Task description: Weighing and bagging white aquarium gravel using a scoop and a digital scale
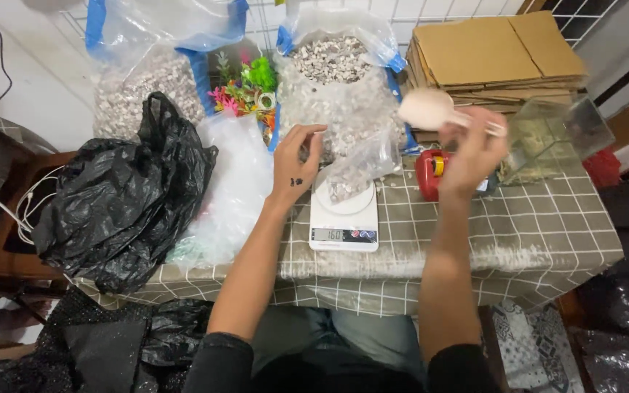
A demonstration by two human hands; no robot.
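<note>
A table (533,240) under a grey checked cloth fills the middle of the view, its near edge hanging over the person's lap. On its left lies a crumpled black plastic bag (121,196), whose contents are hidden, with a clear plastic sheet (231,189) bunched beside it. Behind stand two large clear sacks of pale gravel: the left sack (140,80) is partly masked by the black bag, the right sack (333,80) stands open at the top, and bright plastic plants (245,91) show between them. A stack of flat cardboard (496,54) sits at the back right, with a glass tank (555,138) in front of it, its far end cut by blur. A white kitchen scale (343,218) sits at the centre, carrying a small clear bag (358,167) of gravel. The left hand (296,164) pinches that small bag's upper edge, fingers curled closed on the plastic. The right hand (471,149) is closed around the handle of a pale scoop (431,109), raised above the table and blurred; whether the scoop holds anything cannot be told. A small red object (431,171) is half hidden behind that hand.
</note>
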